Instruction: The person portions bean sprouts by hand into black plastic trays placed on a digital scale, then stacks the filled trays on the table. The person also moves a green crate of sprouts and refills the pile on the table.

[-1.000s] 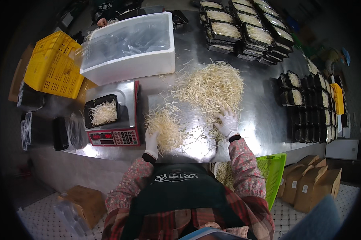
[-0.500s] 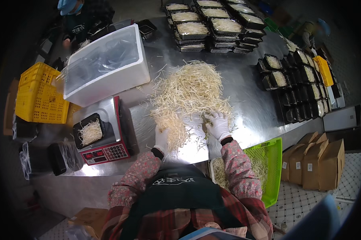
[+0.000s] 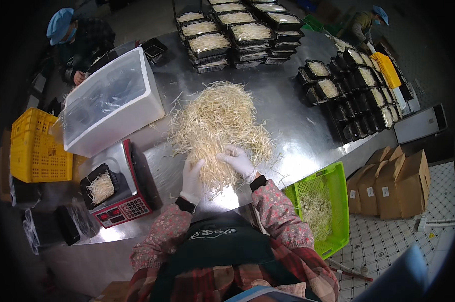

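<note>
Sprouts [image 3: 215, 116], 1 loose heap of thin, pale, tangled strands on a smooth metal table [image 3: 298, 126], strands pointing every way, near clump [image 3: 215, 166] with long axis toward the person, flanked by gloved left hand [image 3: 191, 181] and right hand [image 3: 238, 162], fingers curved, grip closure indiscernible.

fisheye distortion toward the rim, black vignette, white glare on steel table [image 3: 288, 118], dim upper corners

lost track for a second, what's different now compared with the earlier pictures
The right hand has left the near right edge of the large sprout pile and moved left onto the near clump. The left hand stays at that clump's left side; the black tray still sits on the scale.
</note>
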`<state>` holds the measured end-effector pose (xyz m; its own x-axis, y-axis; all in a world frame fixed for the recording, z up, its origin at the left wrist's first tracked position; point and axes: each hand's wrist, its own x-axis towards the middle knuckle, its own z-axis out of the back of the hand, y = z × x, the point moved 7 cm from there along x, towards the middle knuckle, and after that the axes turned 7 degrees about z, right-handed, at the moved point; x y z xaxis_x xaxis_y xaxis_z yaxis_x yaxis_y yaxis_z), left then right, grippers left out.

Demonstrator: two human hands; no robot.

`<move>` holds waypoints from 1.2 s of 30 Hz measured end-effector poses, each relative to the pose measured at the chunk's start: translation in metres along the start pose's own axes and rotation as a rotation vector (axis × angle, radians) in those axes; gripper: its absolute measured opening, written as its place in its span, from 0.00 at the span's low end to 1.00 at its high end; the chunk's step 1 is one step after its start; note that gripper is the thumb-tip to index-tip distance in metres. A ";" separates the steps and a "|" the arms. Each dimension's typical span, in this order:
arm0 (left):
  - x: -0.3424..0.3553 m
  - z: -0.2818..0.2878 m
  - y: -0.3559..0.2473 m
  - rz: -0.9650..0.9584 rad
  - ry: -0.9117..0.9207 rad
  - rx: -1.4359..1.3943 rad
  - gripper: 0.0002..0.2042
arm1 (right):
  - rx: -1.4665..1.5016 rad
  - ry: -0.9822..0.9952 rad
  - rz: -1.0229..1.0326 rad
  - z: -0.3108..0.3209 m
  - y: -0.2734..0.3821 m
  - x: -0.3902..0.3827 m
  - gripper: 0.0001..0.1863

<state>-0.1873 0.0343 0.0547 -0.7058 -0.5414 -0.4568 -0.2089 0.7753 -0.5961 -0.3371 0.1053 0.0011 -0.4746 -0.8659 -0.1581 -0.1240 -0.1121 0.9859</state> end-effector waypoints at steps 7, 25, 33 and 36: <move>0.025 0.089 0.034 -0.022 0.107 0.359 0.18 | 0.086 0.114 -0.199 -0.042 -0.065 -0.003 0.30; -0.007 0.200 0.010 0.052 -0.371 0.221 0.15 | 0.055 -0.157 -0.045 0.010 -0.083 -0.006 0.14; -0.023 0.226 -0.008 0.099 -0.571 0.287 0.19 | -0.110 -0.270 0.020 0.017 -0.093 -0.013 0.15; -0.023 0.234 -0.009 0.101 -0.585 0.311 0.18 | -0.093 -0.209 0.001 0.011 -0.086 -0.012 0.18</move>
<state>-0.0112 -0.0368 -0.0837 -0.2104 -0.6265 -0.7504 0.1058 0.7485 -0.6546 -0.3301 0.1307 -0.0822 -0.6459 -0.7474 -0.1554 -0.0475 -0.1639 0.9853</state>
